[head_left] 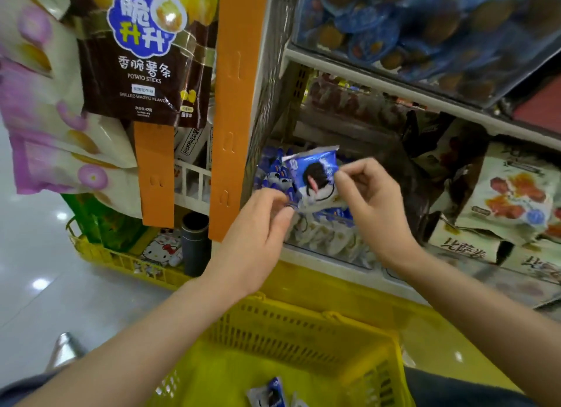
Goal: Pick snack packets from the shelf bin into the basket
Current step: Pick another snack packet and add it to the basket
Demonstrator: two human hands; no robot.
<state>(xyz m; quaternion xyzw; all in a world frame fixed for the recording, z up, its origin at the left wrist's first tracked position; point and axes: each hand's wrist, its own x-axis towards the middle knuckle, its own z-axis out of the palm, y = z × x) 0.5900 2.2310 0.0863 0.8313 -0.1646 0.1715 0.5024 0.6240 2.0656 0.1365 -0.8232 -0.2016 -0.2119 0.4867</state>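
a: what fills most of the view?
b: the shelf (349, 71), from twelve round to three o'clock. its upper tier of blue packs (425, 21) is blurred and cut off at the top edge.
a: and the basket?
b: the yellow basket (303, 340) sits at six o'clock, below the hands. its near side runs out of frame.
a: the bin?
b: the bin (321, 248) is just right of centre, clear-fronted. both hands hide much of it, and its back is too dark to read.
a: at eleven o'clock?
b: a brown potato sticks bag (142, 57), beside an orange strip (230, 103).
a: the hands?
b: the left hand (258, 224), at centre, has curled fingers pinching the lower-left corner of a snack packet (315, 176). the right hand (370, 200), toward three o'clock, pinches its right edge. the packet is held tilted over the bin, its print smeared.
a: anything in the basket?
b: two packets (270, 394) at six o'clock, cut off by the bottom edge.
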